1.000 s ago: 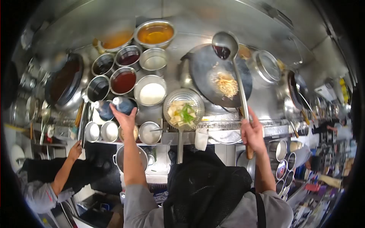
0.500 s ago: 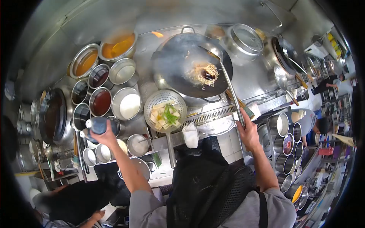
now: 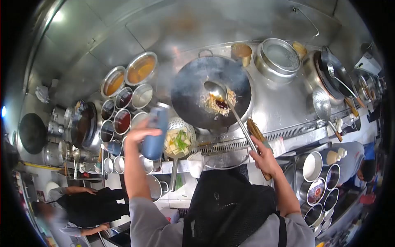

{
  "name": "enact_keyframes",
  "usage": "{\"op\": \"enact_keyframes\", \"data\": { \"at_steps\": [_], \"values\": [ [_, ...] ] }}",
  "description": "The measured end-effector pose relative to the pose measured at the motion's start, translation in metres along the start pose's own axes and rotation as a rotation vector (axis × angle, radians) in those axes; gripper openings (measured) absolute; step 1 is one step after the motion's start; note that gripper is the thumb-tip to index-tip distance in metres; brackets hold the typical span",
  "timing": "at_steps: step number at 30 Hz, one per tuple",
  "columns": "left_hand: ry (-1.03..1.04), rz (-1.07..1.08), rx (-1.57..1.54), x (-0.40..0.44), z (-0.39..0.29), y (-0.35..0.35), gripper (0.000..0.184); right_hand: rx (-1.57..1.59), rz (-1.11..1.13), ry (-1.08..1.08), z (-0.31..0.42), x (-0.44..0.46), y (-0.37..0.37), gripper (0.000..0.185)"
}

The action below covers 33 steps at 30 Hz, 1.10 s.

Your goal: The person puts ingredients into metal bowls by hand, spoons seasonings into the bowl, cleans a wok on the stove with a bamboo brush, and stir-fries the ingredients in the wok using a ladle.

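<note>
My left hand (image 3: 139,133) grips a blue bottle (image 3: 155,133), lifted beside the perforated strainer (image 3: 190,129). In the strainer lie pale pieces and green strips (image 3: 180,142). My right hand (image 3: 265,158) is closed round the handle of a metal ladle (image 3: 239,119). The ladle's bowl rests in the black wok (image 3: 189,88), against pale shredded food (image 3: 230,100) with dark sauce on it. Steam rises from the wok.
Metal bowls of sauces (image 3: 122,122) and a second blue bottle (image 3: 112,148) stand left of the wok. A lidded pot (image 3: 278,61) is at the back right, near another strainer (image 3: 322,103). A co-worker (image 3: 90,206) is at lower left.
My left hand has lifted the blue bottle and moved it right, toward the strainer. The ladle has gone down into the wok, and dark sauce has come onto the food.
</note>
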<state>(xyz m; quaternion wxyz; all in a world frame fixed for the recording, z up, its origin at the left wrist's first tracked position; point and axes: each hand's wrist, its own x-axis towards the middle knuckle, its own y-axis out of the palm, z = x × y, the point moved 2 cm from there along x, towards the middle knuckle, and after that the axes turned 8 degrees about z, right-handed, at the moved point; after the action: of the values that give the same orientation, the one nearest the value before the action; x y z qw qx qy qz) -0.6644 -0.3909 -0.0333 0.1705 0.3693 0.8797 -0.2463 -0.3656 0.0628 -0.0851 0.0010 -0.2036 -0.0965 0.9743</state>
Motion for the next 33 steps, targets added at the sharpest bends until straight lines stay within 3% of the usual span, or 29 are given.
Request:
{"op": "enact_keyframes", "data": {
  "at_steps": [3, 6, 11, 13, 14, 15, 17, 18, 20, 25, 28, 30, 32, 33],
  "values": [
    [-0.369, 0.416, 0.077, 0.071, -0.075, 0.079, 0.103, 0.044, 0.073, 0.035, -0.007, -0.01, -0.029, 0.061],
    [-0.448, 0.552, 0.066, 0.14, -0.056, 0.106, 0.095, 0.236, 0.178, 0.056, -0.015, -0.021, -0.044, 0.061],
    [-0.508, 0.619, 0.096, 0.171, -0.054, 0.12, 0.092, 0.323, 0.267, 0.084, -0.03, -0.021, -0.055, 0.064],
    [-0.268, 0.425, 0.103, 0.161, -0.053, 0.12, 0.097, 0.368, 0.251, 0.073, -0.032, -0.014, -0.055, 0.065],
    [-0.266, 0.415, 0.095, 0.15, -0.047, 0.121, 0.097, 0.332, 0.233, 0.09, -0.031, -0.008, -0.055, 0.065],
    [-0.156, 0.301, -0.054, 0.133, -0.047, 0.122, 0.098, 0.319, 0.245, 0.088, -0.032, 0.003, -0.055, 0.065],
    [-0.049, 0.167, -0.221, 0.099, -0.036, 0.12, 0.1, 0.036, 0.112, -0.112, -0.028, 0.03, -0.055, 0.066],
    [0.047, 0.084, -0.341, 0.082, -0.025, 0.117, 0.099, -0.087, 0.102, 0.018, 0.0, 0.037, -0.058, 0.064],
    [0.206, -0.064, -0.467, 0.049, -0.002, 0.109, 0.097, -0.275, 0.009, -0.119, -0.003, 0.08, -0.055, 0.061],
    [0.184, -0.329, -0.402, -0.042, 0.054, 0.076, 0.108, -0.493, -0.071, -0.337, 0.004, 0.163, -0.039, 0.06],
    [0.162, -0.478, -0.454, -0.096, 0.078, 0.058, 0.106, -0.705, -0.022, -0.273, 0.002, 0.191, -0.023, 0.065],
    [0.249, -0.673, -0.403, -0.126, 0.108, 0.038, 0.107, -0.676, 0.051, -0.292, -0.004, 0.181, -0.027, 0.07],
    [0.245, -0.869, -0.378, -0.152, 0.125, 0.014, 0.109, -1.008, 0.06, -0.396, -0.007, 0.152, -0.053, 0.071],
    [0.239, -0.94, -0.35, -0.156, 0.131, -0.001, 0.111, -1.169, 0.049, -0.316, -0.003, 0.129, -0.066, 0.07]
  ]
}}
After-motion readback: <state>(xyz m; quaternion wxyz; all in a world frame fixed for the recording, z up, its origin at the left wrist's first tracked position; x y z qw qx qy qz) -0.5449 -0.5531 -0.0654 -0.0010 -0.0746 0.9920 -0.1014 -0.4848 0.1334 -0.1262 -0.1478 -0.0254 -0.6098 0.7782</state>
